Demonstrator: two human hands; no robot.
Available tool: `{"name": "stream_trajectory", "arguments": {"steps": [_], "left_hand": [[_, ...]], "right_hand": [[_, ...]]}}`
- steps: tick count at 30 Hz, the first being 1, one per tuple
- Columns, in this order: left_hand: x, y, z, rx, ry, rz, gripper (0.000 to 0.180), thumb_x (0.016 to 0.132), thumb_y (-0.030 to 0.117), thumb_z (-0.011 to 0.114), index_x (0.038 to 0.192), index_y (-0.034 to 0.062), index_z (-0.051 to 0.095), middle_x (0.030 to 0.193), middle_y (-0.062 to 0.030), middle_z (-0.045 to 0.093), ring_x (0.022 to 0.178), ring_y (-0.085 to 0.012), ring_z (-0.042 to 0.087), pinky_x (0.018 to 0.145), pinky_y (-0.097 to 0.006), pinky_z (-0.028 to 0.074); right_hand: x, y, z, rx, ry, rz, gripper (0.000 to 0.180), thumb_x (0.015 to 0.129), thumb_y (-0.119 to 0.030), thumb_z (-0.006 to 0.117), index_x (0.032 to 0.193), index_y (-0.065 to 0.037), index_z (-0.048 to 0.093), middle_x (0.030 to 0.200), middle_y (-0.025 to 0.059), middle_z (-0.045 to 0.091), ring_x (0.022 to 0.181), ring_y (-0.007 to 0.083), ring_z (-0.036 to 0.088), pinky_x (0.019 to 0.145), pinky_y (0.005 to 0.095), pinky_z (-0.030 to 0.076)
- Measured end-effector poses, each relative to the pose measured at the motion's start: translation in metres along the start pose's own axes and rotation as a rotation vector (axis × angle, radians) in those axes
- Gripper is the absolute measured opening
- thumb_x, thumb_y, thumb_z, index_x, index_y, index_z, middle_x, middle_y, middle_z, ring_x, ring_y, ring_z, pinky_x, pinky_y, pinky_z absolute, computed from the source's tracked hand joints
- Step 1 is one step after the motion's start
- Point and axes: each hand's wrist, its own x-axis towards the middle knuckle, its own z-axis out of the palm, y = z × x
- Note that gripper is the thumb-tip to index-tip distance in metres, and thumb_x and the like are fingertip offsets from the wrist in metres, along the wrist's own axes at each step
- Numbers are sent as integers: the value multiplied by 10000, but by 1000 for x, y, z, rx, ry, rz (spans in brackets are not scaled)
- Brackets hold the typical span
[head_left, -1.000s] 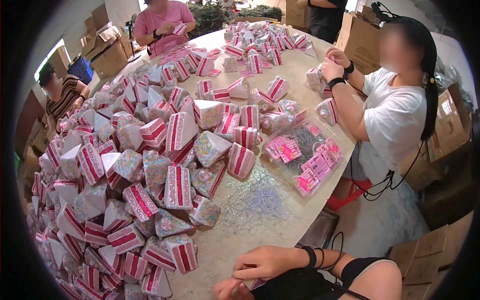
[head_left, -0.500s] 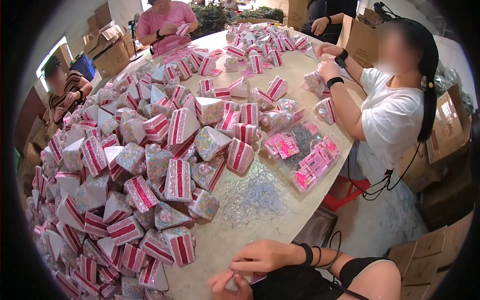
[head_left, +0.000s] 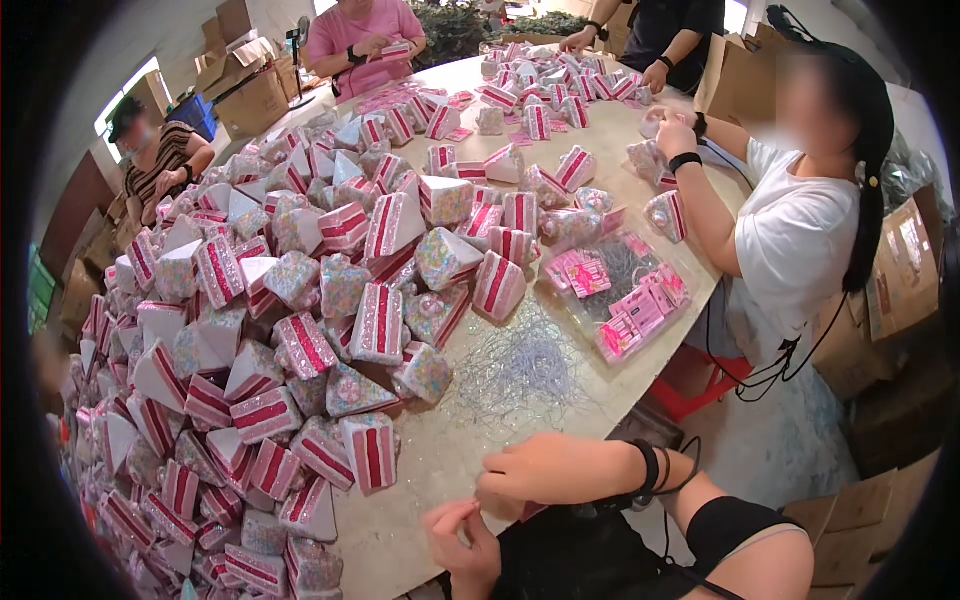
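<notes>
Hands [head_left: 520, 480] at table edge [head_left: 420, 500], cake-slice boxes [head_left: 370, 450] heaped

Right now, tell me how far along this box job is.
Done: a big heap of wedge boxes covers most of the table. In hand: the left hand and right hand meet at the near edge, fingers pinched on something too small to tell. Left: a pile of silvery threads and a clear bag of pink tags lie unused beside them.
</notes>
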Motion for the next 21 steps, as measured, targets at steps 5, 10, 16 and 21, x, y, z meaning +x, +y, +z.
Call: {"name": "stream_trajectory", "arguments": {"steps": [5,10,16,21], "left_hand": [[2,3,-3,104,-1,-54,207,825,-79,659,1008,3,604,905,-143,610,772,-299,594,659,-361,483],[3,4,-2,107,-65,-71,227,810,-89,666,996,12,587,934,-150,637,778,-295,615,625,-340,504],[3,3,-2,-64,-46,-121,260,784,-102,695,976,19,568,956,-144,691,769,-272,658,603,-303,533],[5,3,-1,-49,-69,-85,258,774,-95,707,964,29,584,927,-112,706,767,-265,664,633,-319,524]], "right_hand": [[17,-1,-12,134,-164,12,145,805,-120,616,865,3,568,754,159,618,734,371,656,604,439,519],[37,6,-13,-50,-93,-71,139,778,-131,626,830,-3,611,728,178,643,712,387,655,575,450,508],[57,9,-42,35,-426,-82,197,794,-118,605,960,-11,613,785,180,654,764,368,648,635,451,499],[60,22,-48,199,-538,-123,200,847,-141,587,997,-9,599,787,179,660,766,364,640,659,434,496]]}}
